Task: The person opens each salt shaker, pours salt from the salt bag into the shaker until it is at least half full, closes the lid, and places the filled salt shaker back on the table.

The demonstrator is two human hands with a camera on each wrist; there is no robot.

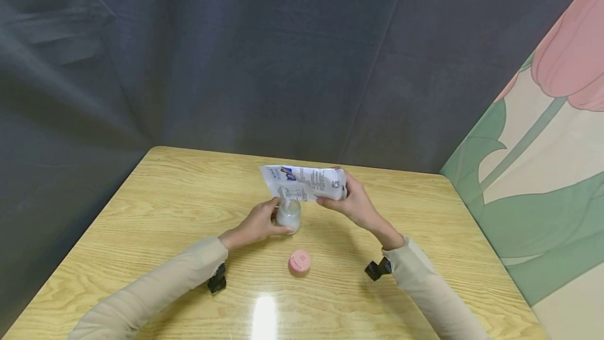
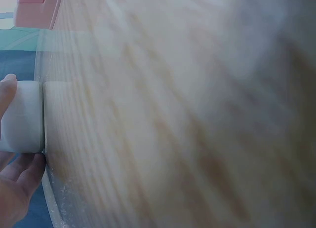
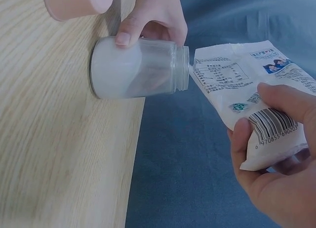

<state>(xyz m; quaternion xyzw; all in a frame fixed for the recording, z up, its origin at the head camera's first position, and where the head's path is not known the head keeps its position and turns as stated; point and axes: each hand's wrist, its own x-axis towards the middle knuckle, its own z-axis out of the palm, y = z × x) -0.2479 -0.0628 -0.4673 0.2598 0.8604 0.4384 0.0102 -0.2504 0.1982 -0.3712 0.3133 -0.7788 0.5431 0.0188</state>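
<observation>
Head view: the left hand [image 1: 255, 221] is gripping the jar [image 1: 288, 218], presumably steadying it, while the right hand [image 1: 357, 206] is gripping the bag [image 1: 306, 183], whose corner is dipping beside the left fingertips; the cap [image 1: 299, 263] is lying near the left thumb, seemingly out of the way. Left wrist: digits are bracing the jar's opposite sides. Right wrist: the right fingers are pinching the bag's barcode end, apparently leaving its far corner free for pouring.
</observation>
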